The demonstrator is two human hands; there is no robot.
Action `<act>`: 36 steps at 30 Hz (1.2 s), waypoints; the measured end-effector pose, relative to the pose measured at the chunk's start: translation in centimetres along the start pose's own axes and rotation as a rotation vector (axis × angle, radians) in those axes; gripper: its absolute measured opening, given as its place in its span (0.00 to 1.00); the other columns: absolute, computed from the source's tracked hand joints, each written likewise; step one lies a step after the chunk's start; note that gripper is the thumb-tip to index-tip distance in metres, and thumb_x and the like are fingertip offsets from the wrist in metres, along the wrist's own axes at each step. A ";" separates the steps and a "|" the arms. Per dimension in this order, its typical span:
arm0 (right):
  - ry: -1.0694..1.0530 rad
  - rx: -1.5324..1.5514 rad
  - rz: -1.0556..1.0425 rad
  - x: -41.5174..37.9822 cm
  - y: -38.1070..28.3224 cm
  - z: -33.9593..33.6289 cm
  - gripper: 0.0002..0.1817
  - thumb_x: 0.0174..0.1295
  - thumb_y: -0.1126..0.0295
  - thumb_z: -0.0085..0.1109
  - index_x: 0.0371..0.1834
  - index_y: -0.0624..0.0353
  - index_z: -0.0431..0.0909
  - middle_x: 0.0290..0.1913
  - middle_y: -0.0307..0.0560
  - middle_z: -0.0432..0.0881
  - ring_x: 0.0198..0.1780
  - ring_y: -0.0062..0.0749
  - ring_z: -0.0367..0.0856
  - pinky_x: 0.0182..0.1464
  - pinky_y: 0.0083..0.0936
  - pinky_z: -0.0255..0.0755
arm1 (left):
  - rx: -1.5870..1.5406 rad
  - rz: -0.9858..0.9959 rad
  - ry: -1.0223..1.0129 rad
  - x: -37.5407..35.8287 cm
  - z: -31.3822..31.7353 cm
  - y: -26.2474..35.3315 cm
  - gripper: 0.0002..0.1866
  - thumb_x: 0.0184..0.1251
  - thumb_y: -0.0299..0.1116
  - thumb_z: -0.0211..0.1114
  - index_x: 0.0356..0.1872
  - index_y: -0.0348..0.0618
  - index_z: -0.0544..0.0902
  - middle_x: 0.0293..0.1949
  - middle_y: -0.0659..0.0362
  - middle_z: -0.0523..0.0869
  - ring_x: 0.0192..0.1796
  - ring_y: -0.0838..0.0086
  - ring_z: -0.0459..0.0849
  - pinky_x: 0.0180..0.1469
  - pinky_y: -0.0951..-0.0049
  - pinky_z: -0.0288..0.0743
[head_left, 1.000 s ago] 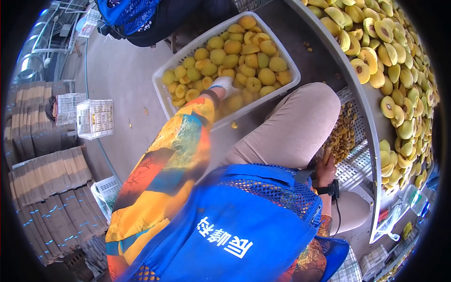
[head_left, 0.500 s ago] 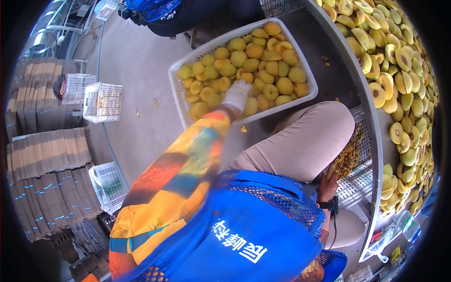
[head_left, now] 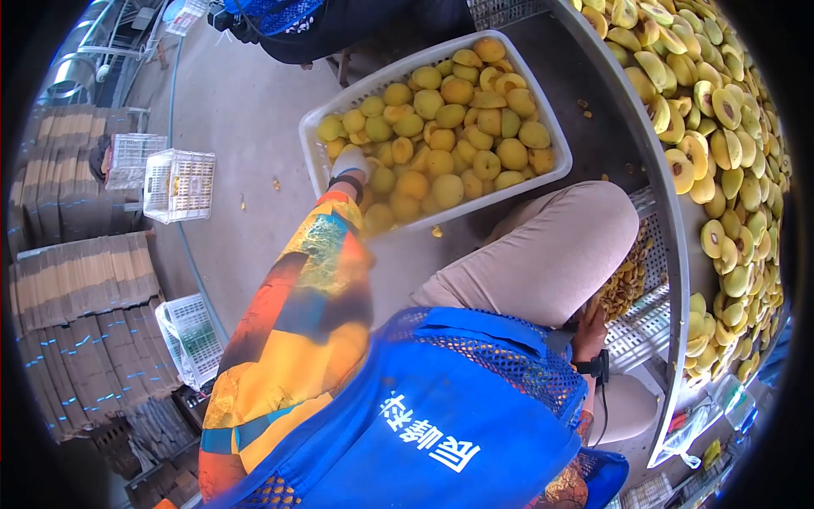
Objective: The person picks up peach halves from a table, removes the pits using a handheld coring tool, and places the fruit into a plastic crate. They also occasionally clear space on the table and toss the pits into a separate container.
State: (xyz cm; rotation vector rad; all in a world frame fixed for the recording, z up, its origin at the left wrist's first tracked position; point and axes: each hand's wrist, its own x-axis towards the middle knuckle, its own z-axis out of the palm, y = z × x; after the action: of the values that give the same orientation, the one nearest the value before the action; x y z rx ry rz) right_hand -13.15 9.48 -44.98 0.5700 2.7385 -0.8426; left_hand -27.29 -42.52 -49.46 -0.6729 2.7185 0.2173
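Left hand (head_left: 351,161) has shifted leftward among fruit (head_left: 453,116) in the crate (head_left: 317,163), its grip unclear (vest (head_left: 356,450) lettered 辰峰).

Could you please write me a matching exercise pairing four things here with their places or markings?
1. Pale-gloved left hand
2. Bare right hand
3. Heap of halved yellow-green fruit
4. Blue cloth vest

A. On the grey metal-rimmed table
B. Bearing white lettering
C. In the white rectangular plastic crate
D. Beside the small brown pieces

Pairs: 1-C, 2-D, 3-A, 4-B
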 end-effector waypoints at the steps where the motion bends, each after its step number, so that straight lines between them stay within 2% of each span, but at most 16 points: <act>1: 0.005 -0.007 -0.003 0.0 -0.3 -0.1 0.21 0.55 0.64 0.59 0.51 0.58 0.69 0.34 0.64 0.79 0.37 0.61 0.78 0.31 0.46 0.71 | -0.019 -0.058 -0.020 -0.1 -0.3 0.1 0.21 0.52 0.45 0.61 0.45 0.47 0.79 0.48 0.48 0.79 0.51 0.57 0.77 0.52 0.63 0.71; 5: 0.012 -0.043 -0.013 0.2 0.5 0.5 0.20 0.57 0.66 0.57 0.52 0.57 0.68 0.32 0.65 0.78 0.35 0.61 0.78 0.30 0.47 0.70 | -0.025 -0.137 0.068 -0.9 -1.4 1.4 0.17 0.53 0.43 0.60 0.42 0.46 0.78 0.45 0.50 0.80 0.48 0.57 0.79 0.48 0.61 0.72; 8: -0.016 -0.040 -0.045 -0.2 0.4 0.3 0.19 0.59 0.66 0.53 0.53 0.57 0.67 0.30 0.66 0.78 0.34 0.61 0.78 0.29 0.46 0.70 | 0.025 -0.059 0.320 -1.9 -0.2 2.5 0.12 0.55 0.39 0.59 0.37 0.44 0.77 0.38 0.52 0.80 0.43 0.58 0.79 0.44 0.59 0.73; 11: -0.056 -0.061 -0.059 -0.3 0.2 0.1 0.17 0.62 0.66 0.47 0.54 0.58 0.65 0.30 0.67 0.78 0.34 0.61 0.78 0.29 0.46 0.70 | 0.162 0.115 0.486 -1.2 2.2 1.6 0.09 0.56 0.36 0.58 0.36 0.45 0.77 0.35 0.54 0.78 0.41 0.59 0.79 0.41 0.59 0.74; 14: -0.050 -0.065 -0.076 -0.1 0.7 0.3 0.17 0.60 0.71 0.46 0.54 0.58 0.65 0.29 0.66 0.78 0.33 0.61 0.78 0.29 0.46 0.70 | 0.274 0.206 0.463 -1.2 3.2 1.0 0.09 0.55 0.37 0.58 0.36 0.48 0.78 0.36 0.53 0.77 0.41 0.59 0.78 0.42 0.60 0.74; 17: -0.074 -0.102 -0.086 -0.2 0.9 0.3 0.19 0.58 0.74 0.46 0.54 0.57 0.64 0.28 0.65 0.78 0.33 0.61 0.78 0.28 0.46 0.69 | 0.240 0.299 0.349 -1.8 2.3 0.5 0.09 0.55 0.36 0.58 0.36 0.49 0.79 0.40 0.52 0.76 0.42 0.58 0.77 0.43 0.59 0.73; 20: -0.066 -0.107 -0.095 -0.3 1.4 0.6 0.20 0.57 0.76 0.46 0.55 0.56 0.64 0.28 0.64 0.78 0.33 0.60 0.78 0.27 0.45 0.69 | -0.027 0.273 0.239 -2.7 1.4 -0.7 0.11 0.54 0.37 0.58 0.39 0.49 0.79 0.42 0.50 0.76 0.44 0.56 0.77 0.44 0.58 0.72; 23: -0.053 -0.115 -0.096 -0.2 1.6 0.8 0.19 0.58 0.76 0.45 0.55 0.56 0.64 0.28 0.64 0.78 0.32 0.59 0.79 0.27 0.45 0.69 | -0.015 0.165 0.248 -2.6 2.2 -1.2 0.11 0.55 0.35 0.57 0.39 0.48 0.80 0.42 0.50 0.77 0.46 0.55 0.76 0.45 0.57 0.72; 26: -0.050 -0.067 -0.121 -0.2 1.6 1.1 0.18 0.59 0.75 0.45 0.54 0.57 0.64 0.28 0.64 0.78 0.32 0.58 0.79 0.27 0.44 0.70 | -0.013 0.092 0.279 1.5 6.1 -2.2 0.12 0.56 0.34 0.55 0.40 0.45 0.81 0.41 0.50 0.79 0.47 0.55 0.78 0.46 0.59 0.72; 29: -0.063 -0.023 -0.155 -0.2 0.8 0.9 0.17 0.61 0.73 0.45 0.54 0.59 0.65 0.28 0.63 0.79 0.32 0.57 0.79 0.27 0.43 0.70 | 0.219 -0.027 0.030 3.7 3.7 1.5 0.12 0.57 0.31 0.53 0.37 0.42 0.82 0.41 0.49 0.82 0.46 0.55 0.80 0.46 0.60 0.74; 31: -0.041 -0.028 -0.218 0.0 1.8 1.4 0.16 0.61 0.72 0.45 0.53 0.60 0.65 0.29 0.63 0.79 0.33 0.57 0.80 0.28 0.43 0.71 | 0.174 -0.037 0.024 4.4 3.6 1.4 0.11 0.57 0.31 0.53 0.35 0.42 0.83 0.42 0.49 0.82 0.46 0.55 0.80 0.46 0.61 0.75; 34: -0.016 -0.059 -0.194 0.0 2.2 1.5 0.16 0.61 0.72 0.45 0.53 0.62 0.66 0.29 0.64 0.79 0.32 0.57 0.80 0.28 0.42 0.72 | 0.284 0.059 0.056 4.4 4.3 0.9 0.12 0.57 0.33 0.53 0.35 0.42 0.83 0.41 0.49 0.83 0.45 0.55 0.81 0.45 0.61 0.75; 35: -0.081 -0.061 -0.065 0.0 1.7 1.0 0.18 0.60 0.68 0.49 0.52 0.61 0.66 0.29 0.65 0.79 0.33 0.59 0.79 0.28 0.43 0.72 | 0.354 0.106 0.065 4.1 4.7 0.3 0.12 0.57 0.34 0.54 0.36 0.43 0.83 0.41 0.50 0.83 0.44 0.55 0.81 0.45 0.61 0.75; 36: -0.037 -0.044 -0.013 0.0 0.9 0.6 0.20 0.58 0.67 0.52 0.53 0.61 0.66 0.30 0.65 0.79 0.33 0.59 0.79 0.29 0.43 0.72 | 0.302 0.114 0.010 4.5 4.3 -0.4 0.13 0.57 0.35 0.55 0.38 0.44 0.82 0.42 0.50 0.83 0.45 0.55 0.81 0.46 0.61 0.75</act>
State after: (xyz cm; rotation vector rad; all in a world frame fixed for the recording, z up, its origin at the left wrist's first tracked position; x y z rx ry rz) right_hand -12.76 9.81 -45.92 0.5233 2.7226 -0.7863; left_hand -29.63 -43.87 -55.15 -0.4346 2.7195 -0.1686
